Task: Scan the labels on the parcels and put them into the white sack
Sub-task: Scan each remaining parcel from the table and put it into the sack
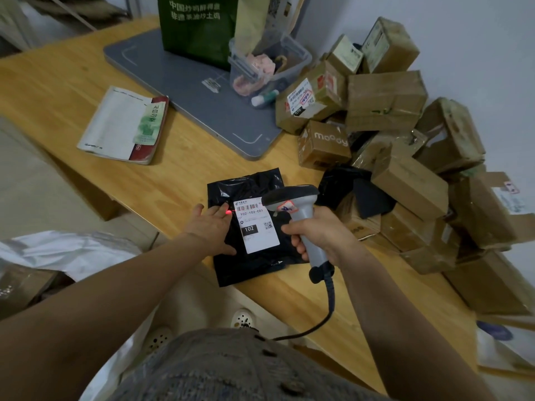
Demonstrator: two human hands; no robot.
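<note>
A black plastic parcel [254, 264] lies flat near the front edge of the wooden table [72, 91], its white label [256, 227] facing up. My left hand [210, 227] presses flat on the parcel's left side with straight fingers. My right hand [315, 235] grips the handle of a grey barcode scanner [292, 198], whose head hangs just above the label. A red scan spot glows at the label's left end, on my left fingertips. The white sack [66, 250] lies open on the floor at the lower left, with a brown box inside it.
A heap of brown cardboard boxes [405, 157] and another black bag [347, 183] fill the table's right side. Farther back lie a grey board [185, 94], a clear tub [269, 68], a green bag [199, 27] and a booklet [127, 125]. The scanner's cable [327, 308] trails toward my body.
</note>
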